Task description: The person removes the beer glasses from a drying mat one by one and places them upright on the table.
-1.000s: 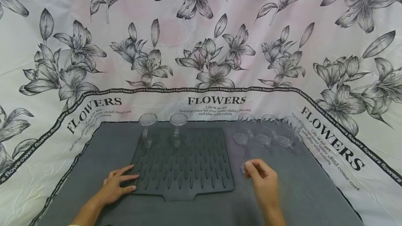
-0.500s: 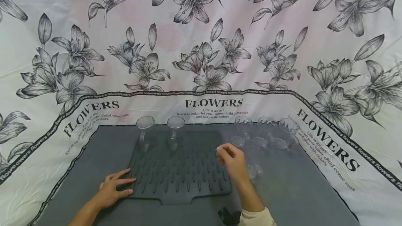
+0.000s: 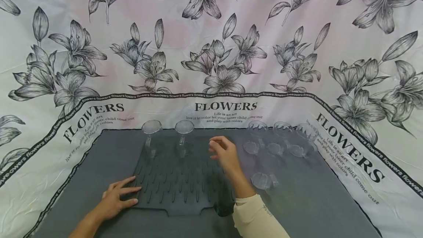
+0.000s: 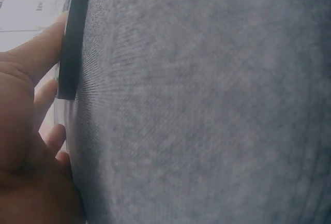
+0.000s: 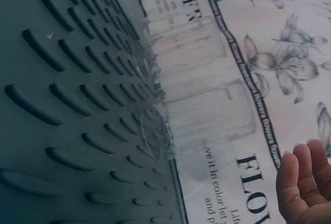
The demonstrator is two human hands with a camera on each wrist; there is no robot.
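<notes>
My left hand lies with fingers spread, tips at the left edge of a dark ridged drying mat. In the left wrist view its thumb and fingers are beside the mat's dark edge. My right hand is over the back right part of the mat. Its fingers are loosely curled, and nothing shows in them. Two clear glass mugs stand on the back left of the mat, and both show in the right wrist view as transparent mugs.
Three more clear mugs stand in a row at the table's back right. Another clear mug stands nearer, right of the mat. A white flower-print cloth surrounds the grey table on three sides.
My right hand has left the nearer clear mug on the right and moved left and back, over the mat. The left hand stays at the mat's edge.
</notes>
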